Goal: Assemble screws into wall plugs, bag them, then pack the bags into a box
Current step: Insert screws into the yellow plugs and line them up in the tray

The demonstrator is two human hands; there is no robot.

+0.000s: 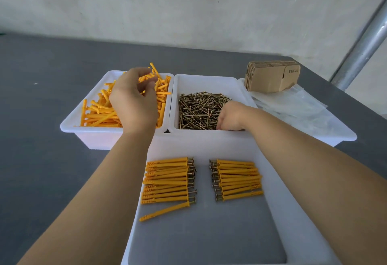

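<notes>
The left hand (134, 99) hangs over the left tub (71, 121) at centre left of the frame, fingers curled and pinching orange plugs (98, 114) above the loose heap; the right hand (230, 116) reaches down into the middle tub (209, 80) at its lower right corner, fingers buried among the screws (199, 110), so I cannot tell whether it holds any. Below both hands, in the lower middle, a large tray (209, 147) carries the assembled plugs in two rows; the left row (167, 179) has its screw heads pointing right, the right row (236, 179) has its heads pointing left, and neither hand touches them. At upper right a stack of flat cartons (270, 78) stands on clear bags (293, 105), which lie in a third tub (339, 137). All stands on a grey table (41, 97).
</notes>
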